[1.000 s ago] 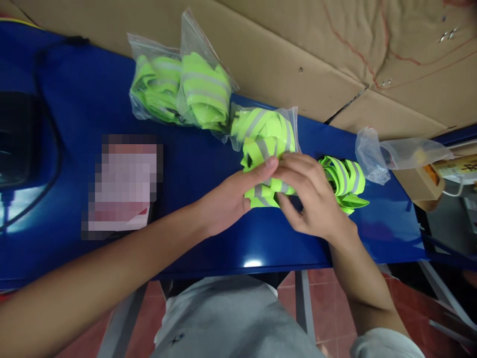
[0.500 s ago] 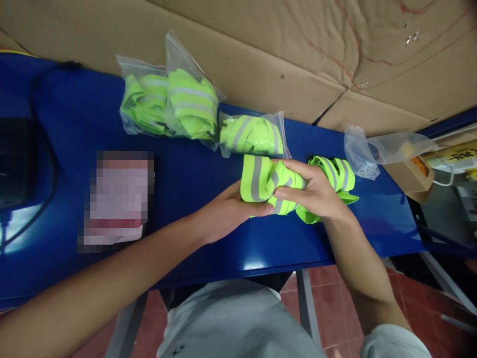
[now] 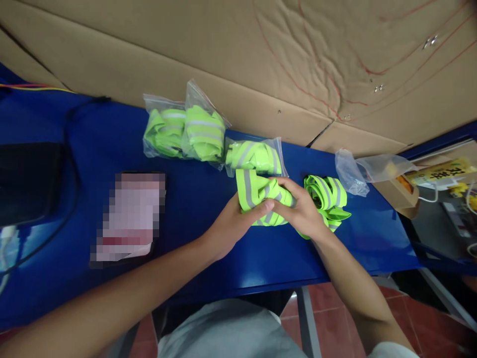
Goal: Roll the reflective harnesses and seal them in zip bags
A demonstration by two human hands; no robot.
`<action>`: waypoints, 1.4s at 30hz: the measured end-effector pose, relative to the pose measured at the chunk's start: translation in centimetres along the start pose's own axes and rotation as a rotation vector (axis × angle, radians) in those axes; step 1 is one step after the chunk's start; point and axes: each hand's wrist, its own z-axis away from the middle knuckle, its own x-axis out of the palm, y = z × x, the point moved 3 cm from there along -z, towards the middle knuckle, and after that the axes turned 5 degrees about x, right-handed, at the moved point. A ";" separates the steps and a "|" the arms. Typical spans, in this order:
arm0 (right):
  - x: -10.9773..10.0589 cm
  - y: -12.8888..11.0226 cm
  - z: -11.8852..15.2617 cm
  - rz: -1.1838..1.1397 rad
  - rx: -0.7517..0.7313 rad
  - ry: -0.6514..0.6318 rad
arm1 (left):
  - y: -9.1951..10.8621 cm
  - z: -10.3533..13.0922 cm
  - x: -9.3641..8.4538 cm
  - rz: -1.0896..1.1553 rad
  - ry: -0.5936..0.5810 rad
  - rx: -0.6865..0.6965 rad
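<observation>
A folded neon-yellow reflective strap [image 3: 246,191] with grey stripes is bunched between my two hands above the blue table. My left hand [image 3: 240,219] grips it from the left, its thumb pressed on the front. From the right, my right hand [image 3: 300,209] is closed around the other side of the bundle, and its thumb meets the left thumb. Just right of my right hand lies a coiled reflective strap [image 3: 326,194] with a loose end. Behind the hands, a clear zip bag [image 3: 253,156] holds another folded strap.
Two more bags of straps, a left bag [image 3: 166,132] and a right bag [image 3: 204,132], lean near the cardboard wall [image 3: 156,54]. An empty plastic bag [image 3: 350,174] lies at right by a cardboard box [image 3: 400,199]. A phone-like slab [image 3: 130,219], pixelated, and a black cable [image 3: 76,189] are at left.
My thumbs have come together on the bundle, the left one moving over its front. The camera view has shifted, so the bags and table appear lower.
</observation>
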 end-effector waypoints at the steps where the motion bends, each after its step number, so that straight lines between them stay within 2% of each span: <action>1: 0.0 -0.1 0.0 0.002 -0.010 -0.018 | 0.0 -0.1 -0.2 -0.017 -0.014 -0.007; 7: 0.1 -0.4 0.1 0.029 -0.136 -0.104 | 0.7 -0.6 -0.9 -0.019 -0.083 -0.099; 10: -0.1 -0.2 0.2 0.048 -0.138 -0.164 | 0.9 -0.6 -1.0 -0.004 -0.111 -0.170; 14: -0.3 -0.7 0.4 0.056 -0.196 -0.266 | 0.7 -0.3 -0.8 0.004 -0.221 -0.288; 16: -0.3 -1.2 0.4 0.004 -0.252 -0.270 | 0.4 0.0 -0.5 0.050 -0.259 -0.317; 21: -0.6 -1.4 -0.1 -0.014 -0.339 -0.065 | -0.3 0.6 0.0 0.202 -0.196 -0.255; 25: -0.1 -0.7 -0.4 0.024 -0.370 -0.090 | -0.2 0.7 0.2 0.277 -0.094 -0.288; 28: 0.1 -0.4 -0.2 0.025 -0.409 -0.043 | 0.0 0.4 0.3 0.256 -0.063 -0.339; 31: 0.2 -0.6 0.2 0.040 -0.413 -0.012 | 0.2 0.2 0.2 0.220 -0.057 -0.323; 34: 0.0 -1.0 0.4 0.012 -0.361 -0.048 | 0.2 0.2 -0.1 0.199 -0.082 -0.321; 38: 0.5 -1.3 0.5 -0.089 -0.289 -0.180 | 0.0 0.4 -0.5 0.139 -0.119 -0.312; 42: -0.1 -1.1 0.5 -0.202 -0.277 -0.312 | -0.2 0.2 -0.3 0.103 -0.078 -0.310</action>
